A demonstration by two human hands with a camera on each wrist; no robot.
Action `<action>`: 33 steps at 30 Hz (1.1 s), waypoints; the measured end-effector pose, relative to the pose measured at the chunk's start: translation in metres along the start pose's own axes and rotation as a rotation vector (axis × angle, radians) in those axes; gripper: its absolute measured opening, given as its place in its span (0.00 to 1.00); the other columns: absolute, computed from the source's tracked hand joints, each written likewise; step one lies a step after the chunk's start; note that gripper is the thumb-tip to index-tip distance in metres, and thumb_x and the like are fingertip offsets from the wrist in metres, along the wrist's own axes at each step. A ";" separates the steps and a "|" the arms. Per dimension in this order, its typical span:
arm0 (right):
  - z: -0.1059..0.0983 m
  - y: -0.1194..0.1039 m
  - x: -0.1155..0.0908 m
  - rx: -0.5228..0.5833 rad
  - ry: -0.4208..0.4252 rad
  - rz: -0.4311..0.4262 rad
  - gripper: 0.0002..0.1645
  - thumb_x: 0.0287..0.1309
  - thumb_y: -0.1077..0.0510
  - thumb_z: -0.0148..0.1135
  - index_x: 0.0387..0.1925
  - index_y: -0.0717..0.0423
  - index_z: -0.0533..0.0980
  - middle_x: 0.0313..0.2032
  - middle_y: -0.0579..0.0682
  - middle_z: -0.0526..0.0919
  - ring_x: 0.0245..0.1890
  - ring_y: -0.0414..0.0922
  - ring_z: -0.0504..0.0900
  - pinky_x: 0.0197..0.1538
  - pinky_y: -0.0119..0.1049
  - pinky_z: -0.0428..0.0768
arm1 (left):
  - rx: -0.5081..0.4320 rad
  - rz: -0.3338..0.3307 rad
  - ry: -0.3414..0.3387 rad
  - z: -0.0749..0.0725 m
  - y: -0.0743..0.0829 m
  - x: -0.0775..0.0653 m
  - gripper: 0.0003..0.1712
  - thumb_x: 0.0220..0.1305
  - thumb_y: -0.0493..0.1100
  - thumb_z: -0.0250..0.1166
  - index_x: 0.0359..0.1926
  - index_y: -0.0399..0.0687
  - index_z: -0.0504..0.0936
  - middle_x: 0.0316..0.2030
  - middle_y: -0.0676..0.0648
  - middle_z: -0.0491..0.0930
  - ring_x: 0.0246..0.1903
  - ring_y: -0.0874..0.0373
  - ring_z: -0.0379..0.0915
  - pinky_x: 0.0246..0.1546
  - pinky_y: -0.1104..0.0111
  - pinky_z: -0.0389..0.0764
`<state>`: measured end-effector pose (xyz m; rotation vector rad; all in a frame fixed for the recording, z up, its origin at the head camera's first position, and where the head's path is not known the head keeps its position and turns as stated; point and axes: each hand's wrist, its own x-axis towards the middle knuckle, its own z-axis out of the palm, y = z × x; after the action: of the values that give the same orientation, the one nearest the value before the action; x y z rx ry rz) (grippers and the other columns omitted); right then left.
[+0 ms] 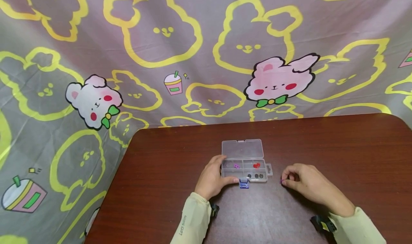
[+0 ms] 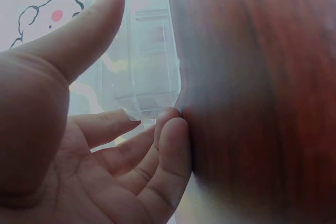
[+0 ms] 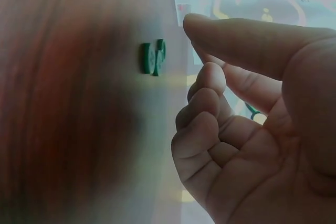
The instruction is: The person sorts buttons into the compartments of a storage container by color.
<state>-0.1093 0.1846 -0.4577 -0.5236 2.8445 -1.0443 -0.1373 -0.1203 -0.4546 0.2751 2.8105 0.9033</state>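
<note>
A clear plastic compartment box point(image 1: 232, 173) stands on the table with its lid point(image 1: 243, 149) raised at the back. Small purple pieces point(image 1: 236, 166), red buttons point(image 1: 256, 165) and several dark round buttons point(image 1: 256, 176) lie in separate compartments. My left hand point(image 1: 210, 177) holds the box's left end, thumb near the blue latch point(image 1: 244, 184) and fingers at the end wall. To the right of the box, my right hand point(image 1: 305, 181) pinches a small purple piece point(image 1: 281, 181) between thumb and index finger. That piece is hidden in the right wrist view, where the other fingers are curled.
Green button-like discs point(image 3: 148, 59) lie on the table near my right hand, seen in the right wrist view. A clear hanging tab point(image 1: 269, 169) sticks out from the box's right end. Behind the brown table point(image 1: 173, 154) hangs a patterned cloth point(image 1: 206, 58).
</note>
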 end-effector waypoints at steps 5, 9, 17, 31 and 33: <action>-0.002 -0.005 0.004 -0.003 0.026 -0.013 0.14 0.55 0.61 0.73 0.25 0.40 0.78 0.21 0.35 0.69 0.23 0.31 0.67 0.27 0.29 0.66 | 0.006 0.007 0.006 0.000 0.000 0.000 0.52 0.50 0.61 0.78 0.71 0.46 0.69 0.70 0.45 0.67 0.67 0.48 0.66 0.65 0.53 0.71; -0.003 -0.010 0.006 0.006 0.023 0.005 0.12 0.56 0.61 0.73 0.26 0.41 0.79 0.21 0.36 0.69 0.23 0.32 0.67 0.26 0.30 0.66 | 0.008 0.010 0.010 -0.001 0.000 0.000 0.51 0.50 0.60 0.78 0.71 0.46 0.70 0.70 0.45 0.67 0.67 0.48 0.66 0.65 0.54 0.71; -0.005 -0.017 0.013 -0.002 0.037 0.014 0.12 0.56 0.62 0.73 0.27 0.43 0.79 0.21 0.37 0.69 0.22 0.33 0.67 0.25 0.30 0.66 | 0.003 0.007 0.012 0.001 0.000 0.000 0.51 0.50 0.60 0.78 0.71 0.46 0.70 0.70 0.45 0.67 0.67 0.47 0.66 0.65 0.53 0.71; 0.001 -0.027 0.024 0.001 0.088 -0.032 0.12 0.55 0.64 0.73 0.27 0.43 0.79 0.20 0.36 0.70 0.21 0.32 0.67 0.24 0.30 0.68 | 0.001 0.007 0.012 0.000 0.000 -0.001 0.51 0.51 0.60 0.78 0.72 0.46 0.69 0.70 0.45 0.67 0.67 0.48 0.66 0.65 0.53 0.71; 0.002 -0.029 0.025 0.004 0.091 -0.032 0.12 0.55 0.63 0.73 0.27 0.43 0.79 0.20 0.36 0.70 0.21 0.32 0.67 0.24 0.30 0.68 | 0.005 0.009 0.013 0.000 0.000 -0.001 0.51 0.51 0.60 0.78 0.71 0.46 0.70 0.70 0.45 0.67 0.67 0.48 0.66 0.65 0.54 0.71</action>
<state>-0.1242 0.1542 -0.4399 -0.5364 2.9209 -1.1070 -0.1366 -0.1200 -0.4546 0.2843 2.8264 0.9033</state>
